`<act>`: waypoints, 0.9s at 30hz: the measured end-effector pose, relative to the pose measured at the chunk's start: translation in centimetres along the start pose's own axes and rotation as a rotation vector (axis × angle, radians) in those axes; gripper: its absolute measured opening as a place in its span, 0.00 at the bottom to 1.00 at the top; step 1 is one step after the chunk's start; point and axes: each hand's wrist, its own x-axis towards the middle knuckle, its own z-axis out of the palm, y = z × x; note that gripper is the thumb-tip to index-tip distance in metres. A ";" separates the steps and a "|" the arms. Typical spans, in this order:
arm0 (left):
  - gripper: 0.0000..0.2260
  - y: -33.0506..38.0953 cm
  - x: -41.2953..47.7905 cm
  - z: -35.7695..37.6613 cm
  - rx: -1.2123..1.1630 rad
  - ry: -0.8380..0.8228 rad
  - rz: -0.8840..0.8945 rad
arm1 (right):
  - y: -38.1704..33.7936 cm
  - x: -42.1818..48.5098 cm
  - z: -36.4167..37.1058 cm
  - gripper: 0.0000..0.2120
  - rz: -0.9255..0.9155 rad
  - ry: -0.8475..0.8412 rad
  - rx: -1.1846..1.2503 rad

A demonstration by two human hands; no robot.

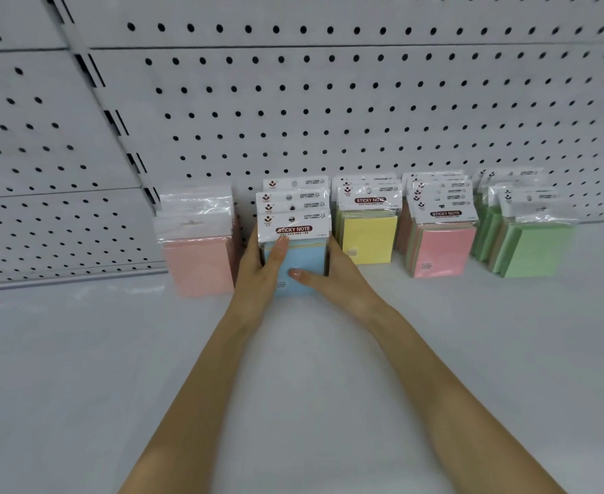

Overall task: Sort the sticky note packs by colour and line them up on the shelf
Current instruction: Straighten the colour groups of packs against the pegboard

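The pale pink packs [200, 260] stand just left of the left hand [257, 269]. That hand and the right hand [334, 276] curl round the blue packs [307, 254] on the shelf [79, 351], thumbs in front. Right of the hands stand the yellow packs [370, 240], pink packs [441, 253] and green packs [532, 249]. I think the blue pile is being lined up. Next, let go gently so it stays straight.

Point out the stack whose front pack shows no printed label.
The pale pink stack at far left: its header is blank white; the four others show print.
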 end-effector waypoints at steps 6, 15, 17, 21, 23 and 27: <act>0.27 0.1 -0.1 -0.2 0.042 0.006 -0.007 | 0.1 0.4 -0.2 0.33 0.016 -0.032 0.060; 0.21 0.2 -0.2 -0.4 0.068 0.007 0.002 | -0.2 0.4 -0.2 0.32 0.005 -0.036 0.047; 0.23 0.3 -0.2 -0.4 0.074 0.008 0.010 | -0.2 0.4 -0.3 0.31 0.019 -0.046 0.039; 0.24 0.1 -0.1 -0.4 0.071 0.001 0.027 | -0.1 0.6 -0.5 0.30 0.043 -0.051 0.016; 0.27 0.2 -0.2 -0.3 0.068 0.008 0.037 | 0.1 0.7 -0.4 0.30 0.053 -0.042 -0.004; 0.24 0.2 -0.2 -0.3 0.062 0.019 0.037 | 0.1 0.5 -0.2 0.29 0.053 -0.016 -0.015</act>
